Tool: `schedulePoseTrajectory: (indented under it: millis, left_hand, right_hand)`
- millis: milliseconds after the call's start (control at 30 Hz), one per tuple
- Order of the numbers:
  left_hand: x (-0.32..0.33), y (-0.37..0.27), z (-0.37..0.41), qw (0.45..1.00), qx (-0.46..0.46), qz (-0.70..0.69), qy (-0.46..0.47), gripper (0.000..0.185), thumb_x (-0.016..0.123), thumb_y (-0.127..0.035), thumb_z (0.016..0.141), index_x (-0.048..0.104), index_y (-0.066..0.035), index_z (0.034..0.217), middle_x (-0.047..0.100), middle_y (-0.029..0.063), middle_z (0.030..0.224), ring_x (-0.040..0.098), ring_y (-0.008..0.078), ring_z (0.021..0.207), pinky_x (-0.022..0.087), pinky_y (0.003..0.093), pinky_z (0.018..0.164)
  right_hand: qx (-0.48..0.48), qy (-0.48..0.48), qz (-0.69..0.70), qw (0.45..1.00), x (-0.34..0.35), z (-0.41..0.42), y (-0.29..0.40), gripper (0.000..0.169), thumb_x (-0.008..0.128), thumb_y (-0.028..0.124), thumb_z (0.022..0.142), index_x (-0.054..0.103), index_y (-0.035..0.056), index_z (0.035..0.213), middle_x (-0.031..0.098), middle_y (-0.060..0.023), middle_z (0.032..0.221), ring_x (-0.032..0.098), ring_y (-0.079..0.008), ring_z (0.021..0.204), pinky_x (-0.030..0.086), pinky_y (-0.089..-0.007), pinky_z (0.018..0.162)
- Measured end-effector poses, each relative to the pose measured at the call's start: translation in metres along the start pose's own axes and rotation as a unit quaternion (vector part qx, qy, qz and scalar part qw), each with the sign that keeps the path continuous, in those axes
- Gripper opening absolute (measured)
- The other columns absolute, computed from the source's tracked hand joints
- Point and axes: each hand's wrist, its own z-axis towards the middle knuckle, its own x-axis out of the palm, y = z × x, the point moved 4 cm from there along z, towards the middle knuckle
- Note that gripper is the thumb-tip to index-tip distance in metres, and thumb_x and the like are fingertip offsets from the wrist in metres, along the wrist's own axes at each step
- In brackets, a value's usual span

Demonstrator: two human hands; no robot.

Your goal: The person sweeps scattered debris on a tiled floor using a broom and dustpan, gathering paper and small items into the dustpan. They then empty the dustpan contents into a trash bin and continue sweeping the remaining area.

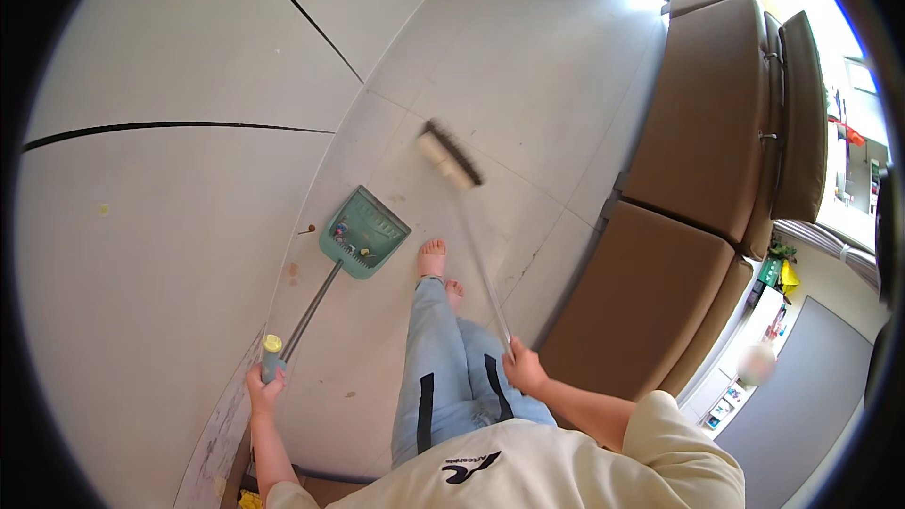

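Note:
My left hand (265,389) is closed at the upper end of the dustpan's grey pole (311,312). A blue-grey piece with a yellow top (272,350) rises from the same grip; I cannot tell if it belongs to the handle. The green dustpan (378,237) is at floor level with bits of litter (364,252) inside. My right hand (524,367) grips the thin broom handle (484,272). Its pale head with dark bristles (451,155) is motion-blurred, beyond my bare feet and to the right of the dustpan.
A small brown object (310,229) lies on the floor by the white panelled wall (177,240), left of the dustpan. Brownish marks (293,273) spot the tiles. A brown sofa (636,304) runs along the right. Another dark strip of debris (530,261) follows a tile joint.

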Motion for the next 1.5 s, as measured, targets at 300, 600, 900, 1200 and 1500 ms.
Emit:
schedulePoseTrajectory:
  millis: [300,600,900,1200,1500]
  left_hand:
    - [-0.012,-0.008,0.010,1.000,-0.016,0.010,-0.022,0.007,0.048,-0.007,0.053,0.046,-0.002,0.057,0.048,0.0066,0.053,0.045,0.0107,0.046,0.035,0.0221,0.042]
    - [0.046,-0.077,-0.024,1.000,0.008,-0.021,-0.020,0.005,0.048,-0.004,0.059,0.049,0.000,0.060,0.049,0.0039,0.053,0.047,0.0098,0.048,0.037,0.0225,0.045]
    - [0.173,-0.162,-0.017,0.997,-0.010,-0.057,-0.044,0.010,0.047,-0.005,0.052,0.046,-0.001,0.061,0.049,0.0071,0.059,0.047,0.0127,0.049,0.039,0.0239,0.047]
    - [0.279,-0.267,0.048,0.997,-0.021,-0.058,-0.045,0.009,0.044,-0.003,0.053,0.047,0.000,0.061,0.050,0.0070,0.059,0.047,0.0125,0.051,0.040,0.0244,0.049]
    - [0.301,-0.297,0.067,0.997,-0.010,-0.045,-0.065,0.010,0.044,-0.005,0.052,0.046,0.000,0.061,0.049,0.0084,0.058,0.047,0.0137,0.051,0.039,0.0239,0.046]
  right_hand:
    - [0.014,0.241,-0.001,0.970,-0.070,-0.039,0.039,0.039,0.053,0.024,0.081,0.048,0.0124,0.118,0.051,-0.0023,0.061,0.046,-0.0092,0.051,0.041,-0.0261,0.049]
    - [0.080,0.042,0.306,0.948,-0.188,-0.058,-0.006,0.041,0.048,0.016,0.085,0.040,0.0081,0.124,0.048,-0.0005,0.060,0.039,-0.0067,0.044,0.034,-0.0214,0.038]
    - [0.016,-0.214,0.282,0.935,-0.437,0.149,-0.027,0.014,0.041,0.012,0.084,0.046,0.0052,0.073,0.043,-0.0032,0.051,0.042,-0.0118,0.036,0.033,-0.0256,0.029]
    - [0.103,-0.249,0.156,0.950,-0.653,0.395,-0.015,0.022,0.043,0.014,0.079,0.046,0.0010,0.061,0.044,-0.0069,0.044,0.046,-0.0203,0.036,0.036,-0.0357,0.035]
    - [-0.083,-0.038,-0.013,0.996,-0.433,0.180,-0.010,0.047,0.051,0.009,0.075,0.030,-0.0007,0.115,0.054,-0.0249,0.063,0.056,-0.0393,0.061,0.046,-0.0440,0.053]
